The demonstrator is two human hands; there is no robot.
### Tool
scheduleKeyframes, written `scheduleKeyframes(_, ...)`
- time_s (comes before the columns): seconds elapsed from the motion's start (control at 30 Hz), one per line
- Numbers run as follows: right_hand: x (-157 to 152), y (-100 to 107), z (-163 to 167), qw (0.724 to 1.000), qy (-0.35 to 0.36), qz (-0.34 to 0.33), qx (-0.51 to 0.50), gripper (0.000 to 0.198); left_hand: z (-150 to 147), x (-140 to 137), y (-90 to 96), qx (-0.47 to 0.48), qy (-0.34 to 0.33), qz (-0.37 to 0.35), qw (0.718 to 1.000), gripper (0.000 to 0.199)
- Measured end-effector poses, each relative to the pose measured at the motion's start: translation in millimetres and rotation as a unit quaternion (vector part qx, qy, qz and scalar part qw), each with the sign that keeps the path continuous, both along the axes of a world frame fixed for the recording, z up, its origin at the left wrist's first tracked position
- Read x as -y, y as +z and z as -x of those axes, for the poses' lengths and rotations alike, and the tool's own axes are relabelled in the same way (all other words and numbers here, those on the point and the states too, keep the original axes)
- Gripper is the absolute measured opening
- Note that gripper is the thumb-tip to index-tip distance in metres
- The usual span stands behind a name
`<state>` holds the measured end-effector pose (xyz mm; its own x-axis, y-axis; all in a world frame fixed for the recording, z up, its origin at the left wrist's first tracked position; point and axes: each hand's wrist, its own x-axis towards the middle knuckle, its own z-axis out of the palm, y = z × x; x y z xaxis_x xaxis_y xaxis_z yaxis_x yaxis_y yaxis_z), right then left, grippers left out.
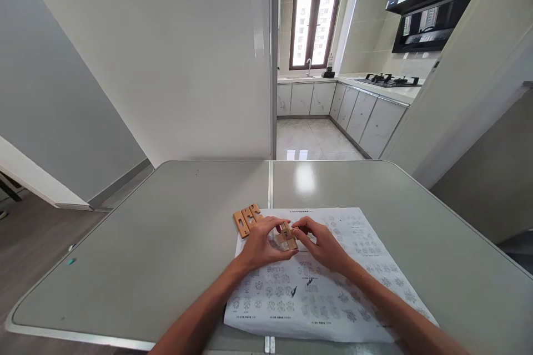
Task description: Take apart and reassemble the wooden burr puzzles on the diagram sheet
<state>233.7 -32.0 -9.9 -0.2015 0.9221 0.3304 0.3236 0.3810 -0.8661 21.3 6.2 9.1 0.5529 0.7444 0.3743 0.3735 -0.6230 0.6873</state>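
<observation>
Between my two hands is a small cluster of interlocking wooden puzzle pieces, with a dark mark like a 2 or Z on its face. My left hand grips the cluster from the left, thumb below and fingers above. From the right, my right hand pinches its edge with thumb and forefinger. Several flat wooden pieces with cut-outs and dark marks lie side by side just beyond my left hand. Under both hands spreads a large printed instruction sheet covered with small diagrams.
The grey folding table has a metal seam down its middle. A small teal bit lies near its left edge. Beyond the table are a white wall and a kitchen with white cabinets and a gas hob.
</observation>
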Motion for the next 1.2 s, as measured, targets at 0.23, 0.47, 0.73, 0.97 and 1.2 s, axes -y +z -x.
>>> scheduleKeyframes(0.23,1,-4,-4,0.999,0.008,-0.039,0.035,0.019,3,-1,3.8,0.007,-0.022,0.047,0.999,0.060)
scheduleKeyframes(0.47,2,-6,-5,0.996,0.010,-0.068,0.051,0.018,2,-1,4.8,0.011,-0.037,0.062,0.997,0.057)
scheduleKeyframes(0.73,0,-5,-2,1.000,-0.018,-0.002,0.009,0.024,-3,2,4.0,0.018,0.001,-0.041,0.999,0.058)
scheduleKeyframes(0.97,2,-1,5,0.998,-0.054,0.037,-0.007,0.036,-3,0,6.2,0.003,0.009,-0.157,0.988,0.056)
scheduleKeyframes(1.2,2,6,0,0.999,-0.013,0.023,-0.044,0.032,-2,-1,3.2,0.003,0.024,-0.104,0.994,0.055)
